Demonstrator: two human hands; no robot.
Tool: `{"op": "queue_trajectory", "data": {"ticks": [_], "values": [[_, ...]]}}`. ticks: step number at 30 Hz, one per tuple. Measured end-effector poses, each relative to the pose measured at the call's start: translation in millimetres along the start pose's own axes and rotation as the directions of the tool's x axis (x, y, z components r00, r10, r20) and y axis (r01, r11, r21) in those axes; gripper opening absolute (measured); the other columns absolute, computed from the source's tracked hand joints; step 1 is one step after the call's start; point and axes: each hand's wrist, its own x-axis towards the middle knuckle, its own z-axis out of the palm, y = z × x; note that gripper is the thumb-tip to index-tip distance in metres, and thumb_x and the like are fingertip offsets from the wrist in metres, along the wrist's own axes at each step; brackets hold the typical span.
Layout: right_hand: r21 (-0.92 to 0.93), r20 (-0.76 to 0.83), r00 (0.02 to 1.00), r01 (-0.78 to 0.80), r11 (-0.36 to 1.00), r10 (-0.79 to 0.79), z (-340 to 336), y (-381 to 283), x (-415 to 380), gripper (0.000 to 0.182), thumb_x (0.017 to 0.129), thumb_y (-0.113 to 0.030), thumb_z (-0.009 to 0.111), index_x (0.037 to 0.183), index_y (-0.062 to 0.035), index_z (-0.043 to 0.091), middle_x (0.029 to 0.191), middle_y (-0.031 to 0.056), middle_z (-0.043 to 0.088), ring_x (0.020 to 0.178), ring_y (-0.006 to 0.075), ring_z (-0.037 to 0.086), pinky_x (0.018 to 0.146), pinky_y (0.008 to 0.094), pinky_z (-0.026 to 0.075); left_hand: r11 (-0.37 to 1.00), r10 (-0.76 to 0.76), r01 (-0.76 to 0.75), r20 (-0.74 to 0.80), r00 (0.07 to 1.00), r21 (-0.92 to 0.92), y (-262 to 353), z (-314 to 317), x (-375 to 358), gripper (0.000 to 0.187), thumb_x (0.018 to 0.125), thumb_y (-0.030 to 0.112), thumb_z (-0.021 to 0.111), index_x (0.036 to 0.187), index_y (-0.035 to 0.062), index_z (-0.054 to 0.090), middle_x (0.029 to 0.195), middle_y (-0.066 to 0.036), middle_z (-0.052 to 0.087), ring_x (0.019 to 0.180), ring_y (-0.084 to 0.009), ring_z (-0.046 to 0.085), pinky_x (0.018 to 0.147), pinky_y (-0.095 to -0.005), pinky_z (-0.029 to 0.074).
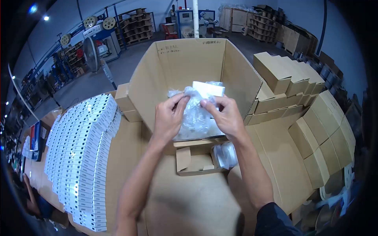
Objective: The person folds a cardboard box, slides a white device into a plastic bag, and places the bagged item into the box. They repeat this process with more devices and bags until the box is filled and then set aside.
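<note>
Head view: the grip is a fingertip pinch on both sides, the left hand (171,112) and the right hand (224,114) each grasping a clear plastic bag (195,116) near its top. The bag is at the clock's centre, before the large carton (193,59); its contents cannot be made out. Step in hand, as judged: working the bag's upper edge, possibly to open or straighten it. The next move appears to call for even, light tension, since the film looks thin and liable to slip.

Film: glossy, crumpled. At 12 o'clock, inside the tall corrugated carton, a smooth, square-edged white box (208,89). At 6, a shallow open box (193,162) with film-wrapped items (225,154) at its right end. At 9, ranked white boxes (80,145) with dark square openings. At 2, stacked plain brown cartons (277,74). The worktop (173,196) is faced in matt cardboard.
</note>
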Motion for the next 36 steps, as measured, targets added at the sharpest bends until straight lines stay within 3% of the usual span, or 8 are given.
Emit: {"op": "queue_trajectory", "data": {"ticks": [9,16,18,20,23,26,30,36], "values": [[0.342,-0.162,0.979,-0.06,0.938,0.122,4,-15,-76,0.037,0.104,-0.028,0.066,0.082,0.0008,0.073,0.072,-0.0007,0.056,0.078,0.0104,0.049,0.073,0.0295,0.043,0.914,-0.36,0.349,-0.018,0.933,-0.207,41,-36,-103,0.021,0.106,0.018,0.061,0.106,-0.0016,0.067,0.067,0.005,0.055,0.057,-0.0026,0.046,0.053,-0.0213,0.038],[0.749,0.135,0.877,-0.395,0.532,0.461,15,-37,-154,0.029,0.105,-0.023,0.062,0.103,0.0052,0.071,0.092,0.01,0.073,0.076,0.015,0.07,0.067,0.0325,0.057,0.764,0.584,-0.592,0.116,0.804,0.258,75,-62,-130,0.048,0.076,0.02,0.085,0.121,0.0135,0.07,0.131,-0.008,0.064,0.122,-0.0292,0.059,0.099,-0.0427,0.051],[0.673,0.217,0.84,-0.498,0.547,0.498,22,-28,-181,0.03,0.106,-0.023,0.062,0.104,0.0054,0.07,0.091,0.0097,0.073,0.073,0.0144,0.069,0.066,0.0319,0.056,0.725,0.622,-0.66,0.225,0.75,0.197,86,-62,-142,0.038,0.076,0.021,0.087,0.11,0.0094,0.074,0.117,-0.011,0.071,0.123,-0.0375,0.057,0.1,-0.0452,0.052],[0.615,0.243,0.837,-0.524,0.589,0.491,16,-20,-206,0.031,0.106,-0.024,0.061,0.116,0.0044,0.069,0.093,0.0073,0.07,0.077,0.0125,0.066,0.065,0.0311,0.054,0.829,0.534,-0.555,0.199,0.822,0.067,71,-58,-162,0.023,0.085,0.017,0.082,0.104,0.0056,0.075,0.102,-0.008,0.073,0.105,-0.0265,0.067,0.088,-0.0372,0.055],[0.696,0.178,0.913,-0.381,0.609,0.367,5,-27,-237,0.043,0.101,-0.028,0.069,0.132,0.0015,0.065,0.103,0.0069,0.064,0.095,0.0154,0.064,0.077,0.0301,0.053,0.988,-0.141,0.14,-0.008,0.99,-0.064,85,-44,-209,0.015,0.094,0.013,0.076,0.103,0.0021,0.072,0.091,-0.003,0.072,0.085,-0.012,0.066,0.076,-0.0274,0.053],[0.446,-0.018,0.999,-0.024,0.895,0.035,15,-32,-268,0.054,0.091,-0.027,0.082,0.133,0.0011,0.065,0.111,0.0082,0.061,0.102,0.019,0.062,0.085,0.0302,0.052,0.942,-0.233,0.227,0.003,0.972,-0.248,92,-36,-240,0.015,0.098,0.014,0.074,0.103,0.0011,0.069,0.09,-0.001,0.069,0.08,-0.0042,0.06,0.071,-0.0222,0.049],[0.192,-0.068,0.991,-0.101,0.976,0.116,32,-44,-283,0.04,0.085,-0.026,0.088,0.114,0.0002,0.077,0.114,0.008,0.061,0.102,0.0181,0.061,0.084,0.0312,0.05,0.846,-0.309,0.329,0.117,0.944,-0.419,83,-21,-275,0.019,0.098,0.013,0.074,0.109,0.0021,0.062,0.092,0.001,0.066,0.082,-0.005,0.059,0.073,-0.023,0.049],[0.65,-0.071,0.899,-0.287,0.704,0.432,32,-26,-282,0.032,0.104,-0.024,0.065,0.107,0.0072,0.072,0.107,0.0077,0.068,0.096,0.0103,0.062,0.08,0.0264,0.052,0.76,-0.411,0.374,0.052,0.91,-0.532,85,-10,-298,0.024,0.104,0.018,0.065,0.12,0.0001,0.064,0.108,-0.004,0.069,0.098,-0.0082,0.062,0.086,-0.0259,0.05]]}}
